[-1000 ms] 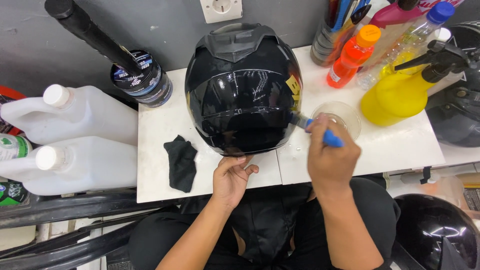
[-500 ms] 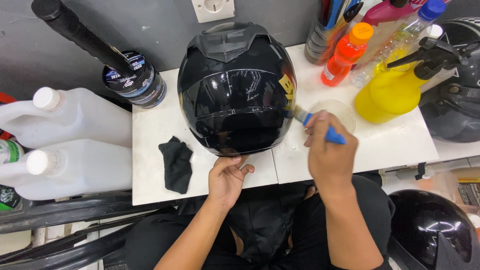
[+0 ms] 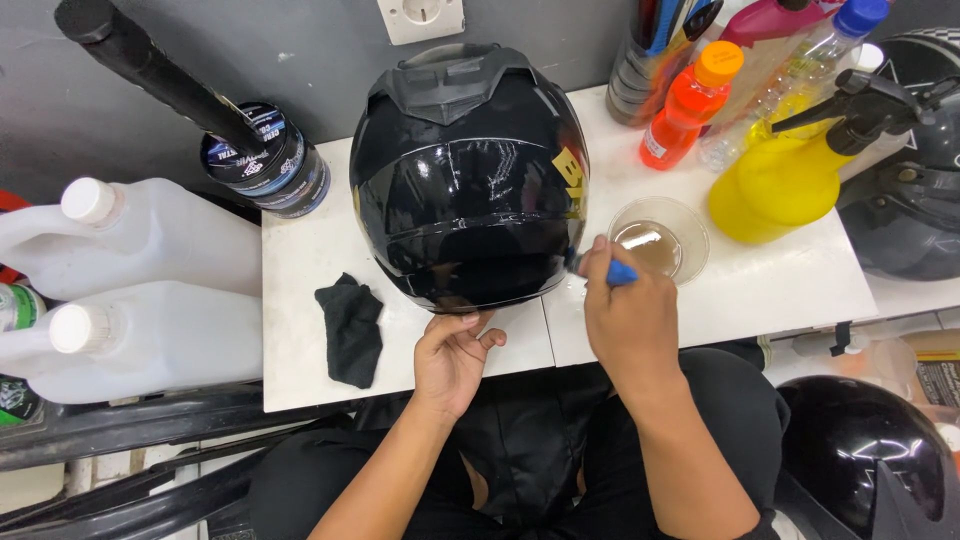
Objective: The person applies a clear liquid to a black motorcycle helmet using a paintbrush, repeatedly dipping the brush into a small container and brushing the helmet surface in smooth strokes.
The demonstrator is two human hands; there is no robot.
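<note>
just beyond both hands' fingers (image 3: 470, 325), black helmet (image 3: 468, 180)

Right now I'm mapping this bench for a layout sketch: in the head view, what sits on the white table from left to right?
Black cloth → black helmet → clear bowl → yellow spray bottle.

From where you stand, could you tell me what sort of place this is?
Probably a helmet cleaning or detailing bench: a glossy black helmet on a white table, a yellow spray bottle, and large white jugs alongside.
</note>
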